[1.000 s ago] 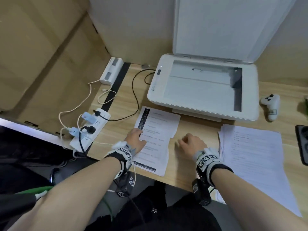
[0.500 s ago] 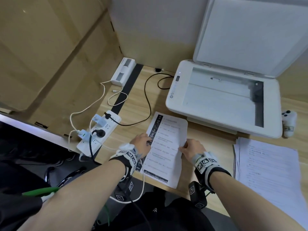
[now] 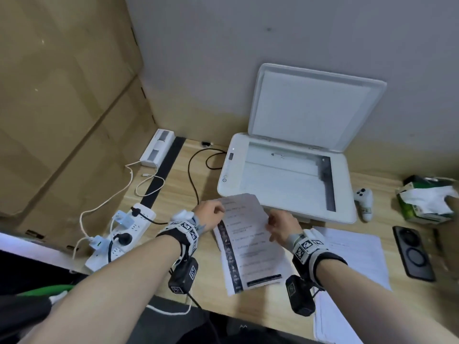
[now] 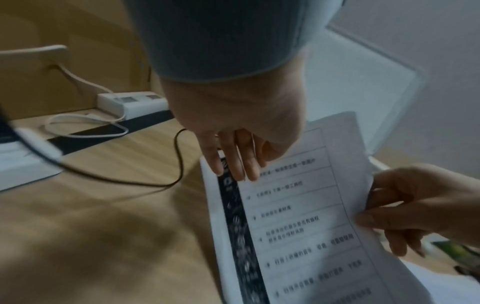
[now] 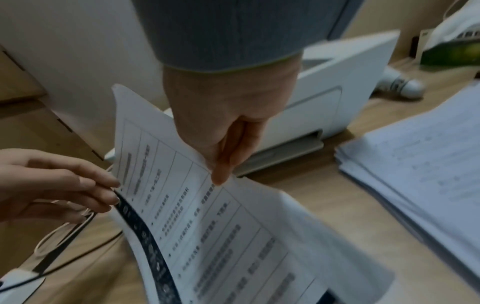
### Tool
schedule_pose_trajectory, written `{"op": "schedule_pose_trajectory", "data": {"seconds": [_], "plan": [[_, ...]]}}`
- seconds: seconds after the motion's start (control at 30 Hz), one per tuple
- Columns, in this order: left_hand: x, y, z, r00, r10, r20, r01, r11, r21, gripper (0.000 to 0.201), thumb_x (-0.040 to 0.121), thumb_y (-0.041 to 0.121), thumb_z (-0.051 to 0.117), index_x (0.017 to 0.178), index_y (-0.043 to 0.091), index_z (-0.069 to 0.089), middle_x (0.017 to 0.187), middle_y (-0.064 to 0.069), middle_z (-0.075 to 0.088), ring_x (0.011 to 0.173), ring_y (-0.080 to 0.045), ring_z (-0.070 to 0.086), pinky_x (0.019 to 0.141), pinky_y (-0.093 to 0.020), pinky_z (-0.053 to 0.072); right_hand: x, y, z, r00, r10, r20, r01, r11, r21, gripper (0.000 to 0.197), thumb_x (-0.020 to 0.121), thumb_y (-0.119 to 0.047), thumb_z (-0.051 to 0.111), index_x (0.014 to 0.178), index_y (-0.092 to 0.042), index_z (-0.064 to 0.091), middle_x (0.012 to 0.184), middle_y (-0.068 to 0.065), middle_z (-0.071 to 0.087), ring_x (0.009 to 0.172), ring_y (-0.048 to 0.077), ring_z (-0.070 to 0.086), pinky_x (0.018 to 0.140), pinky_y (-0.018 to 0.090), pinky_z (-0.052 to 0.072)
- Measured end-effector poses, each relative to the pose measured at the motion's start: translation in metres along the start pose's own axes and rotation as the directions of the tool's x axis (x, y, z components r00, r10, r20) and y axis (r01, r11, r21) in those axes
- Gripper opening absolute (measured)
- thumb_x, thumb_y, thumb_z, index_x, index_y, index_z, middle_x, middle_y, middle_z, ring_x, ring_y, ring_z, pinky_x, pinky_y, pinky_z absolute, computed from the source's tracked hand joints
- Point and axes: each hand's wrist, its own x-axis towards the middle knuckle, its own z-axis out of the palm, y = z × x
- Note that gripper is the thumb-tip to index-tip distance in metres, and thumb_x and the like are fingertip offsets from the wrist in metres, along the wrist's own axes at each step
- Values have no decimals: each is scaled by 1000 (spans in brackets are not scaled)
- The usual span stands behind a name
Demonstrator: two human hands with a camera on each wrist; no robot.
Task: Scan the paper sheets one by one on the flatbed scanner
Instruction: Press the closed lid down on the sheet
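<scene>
A printed paper sheet (image 3: 246, 234) with a dark band down its left side is held up off the desk. My left hand (image 3: 210, 211) pinches its left edge and my right hand (image 3: 280, 224) pinches its right edge. The wrist views show the same sheet (image 4: 298, 216) (image 5: 194, 205) curling between the two hands. Its far end reaches the front edge of the white flatbed scanner (image 3: 285, 180), whose lid (image 3: 313, 110) stands open over bare glass. Another sheet (image 5: 337, 246) lies on the desk beneath. A stack of papers (image 3: 355, 254) lies to the right.
A power strip (image 3: 119, 234) with plugs and cables sits at the desk's left edge. A black cable (image 3: 193, 175) runs to the scanner. Right of the scanner are a white controller (image 3: 363, 201), a green tissue box (image 3: 422, 202) and a phone (image 3: 413, 252).
The sheet lay flat on the desk under my hands; now both hands have lifted it by its side edges toward the scanner. The head view has tilted up.
</scene>
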Motion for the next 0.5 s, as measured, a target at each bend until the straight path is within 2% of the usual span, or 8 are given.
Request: {"op": "schedule_pose_trajectory", "data": {"seconds": [0.07,0.1,0.17,0.2,0.3,0.37,0.43,0.5], "plan": [[8,23,-11,998,48,35,-47,998,-32,23,89,18,57,104,20,75,110,5,72,96,-13,64,86,-24,49,5,1,-20,1000,-21,-22,21,1000,5,13,86,-12,58,82,-25,60,70,-3,71,53,7,68,65,36,58],[11,34,-15,996,76,54,-74,996,-49,23,88,19,58,100,22,76,105,5,74,95,-14,66,87,-28,52,4,1,-30,999,-5,-40,6,1000,18,14,86,-11,59,84,-25,60,75,-5,71,54,8,68,66,34,58],[19,57,-25,986,148,83,-143,988,-64,20,86,22,58,91,23,77,93,5,75,90,-17,68,85,-37,55,1,-1,-51,993,24,-119,-19,999,40,18,86,-11,60,88,-29,60,84,-8,72,59,12,70,68,32,57],[21,65,-26,981,170,95,-164,984,-62,21,86,23,57,92,23,78,93,5,75,90,-17,68,84,-37,55,3,-1,-57,987,17,-160,-11,999,38,20,85,-12,60,90,-31,59,87,-8,72,66,15,70,69,33,56],[31,82,-26,965,247,86,-242,969,-56,29,90,24,53,110,26,74,116,7,71,107,-12,63,98,-33,50,8,-2,-76,964,23,-263,-27,1000,-10,23,88,-12,55,102,-30,60,95,-4,72,87,25,66,72,34,51],[37,89,-18,948,290,129,-288,957,-38,39,92,24,50,128,27,64,137,7,59,125,-14,54,107,-33,42,12,-3,-80,955,18,-295,-22,1000,-10,29,90,-9,49,113,-26,57,105,1,71,95,26,65,75,34,51],[37,91,-9,918,301,257,-321,947,36,49,96,23,46,145,22,47,155,4,38,140,-17,38,114,-28,31,12,-8,-78,956,-15,-294,10,1000,-19,38,93,-9,49,129,-21,52,124,5,66,106,25,64,83,34,52],[44,88,5,877,276,394,-385,893,232,54,102,26,38,153,12,30,163,-4,17,148,-21,23,117,-28,22,12,-8,-70,973,-53,-224,43,998,-50,59,92,-14,56,148,-17,36,148,6,48,124,25,56,98,35,49]]}}
